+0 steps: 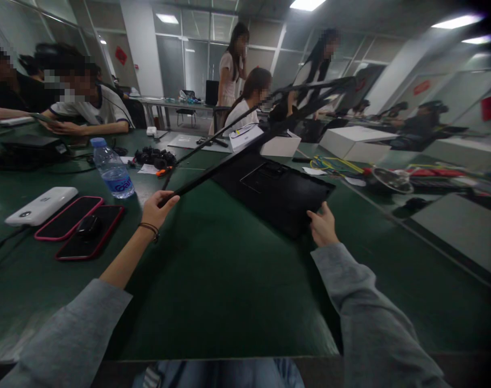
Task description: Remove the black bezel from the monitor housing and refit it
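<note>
A thin black panel (245, 140) is lifted edge-on, running from my left hand up to the far right. My left hand (159, 208) is closed on its near corner. Below it a black laptop base (273, 188) lies flat on the green table (213, 280). My right hand (323, 225) rests with curled fingers on the base's near right corner. Both arms wear grey sleeves, and a dark band circles my left wrist.
Two pink-edged phones (78, 223), a white power bank (41, 206) and a water bottle (113, 170) lie to the left. White boxes (356, 141), coloured cables (334, 164) and a round fan (391, 180) sit at the right. Other people sit and stand beyond the table.
</note>
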Demonstrator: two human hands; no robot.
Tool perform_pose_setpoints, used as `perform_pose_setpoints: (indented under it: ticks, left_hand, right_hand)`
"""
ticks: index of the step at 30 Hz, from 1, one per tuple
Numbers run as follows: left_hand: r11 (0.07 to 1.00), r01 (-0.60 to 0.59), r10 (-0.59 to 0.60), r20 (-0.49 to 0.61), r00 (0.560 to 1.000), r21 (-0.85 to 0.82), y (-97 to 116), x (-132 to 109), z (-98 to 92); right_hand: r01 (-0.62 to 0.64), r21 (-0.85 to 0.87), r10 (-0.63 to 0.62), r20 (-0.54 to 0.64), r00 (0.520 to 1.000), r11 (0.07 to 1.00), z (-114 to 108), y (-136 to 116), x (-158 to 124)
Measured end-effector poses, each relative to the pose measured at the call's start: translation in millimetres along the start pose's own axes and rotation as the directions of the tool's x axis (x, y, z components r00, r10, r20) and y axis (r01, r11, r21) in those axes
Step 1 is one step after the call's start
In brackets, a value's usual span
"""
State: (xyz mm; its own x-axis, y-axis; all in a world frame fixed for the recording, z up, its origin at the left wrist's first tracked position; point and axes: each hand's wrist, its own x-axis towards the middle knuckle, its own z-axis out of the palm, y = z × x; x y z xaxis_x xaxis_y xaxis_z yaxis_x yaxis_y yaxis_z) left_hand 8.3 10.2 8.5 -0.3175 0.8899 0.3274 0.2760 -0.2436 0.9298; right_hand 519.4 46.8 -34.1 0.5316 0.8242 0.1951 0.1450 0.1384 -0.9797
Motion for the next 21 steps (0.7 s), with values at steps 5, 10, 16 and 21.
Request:
perform_pose_setpoints:
  ticks: [5,10,16,21]
  left_hand:
    - [0.989,-0.079,0.078,0.011,0.997,0.123,3.2,-4.0,-1.4]
    - [0.946,-0.198,0.191,0.052,0.980,0.256,2.0,-6.3,-0.6]
    - [0.837,-0.384,0.338,0.183,0.923,0.390,7.1,-12.1,3.1]
    - [0.735,-0.509,0.409,0.305,0.860,0.447,1.4,-11.1,4.5]
  right_hand:
    - [-0.166,0.036,0.157,0.175,0.972,0.986,3.3,-5.0,-3.2]
    - [0.075,-0.200,-0.067,0.046,0.997,0.977,-3.1,-2.4,9.1]
    - [0.046,0.094,-0.057,0.118,0.991,0.994,-23.8,-31.3,15.6]
    - [-0.025,0.033,0.016,0.243,0.970,0.999,-22.3,-35.0,7.4]
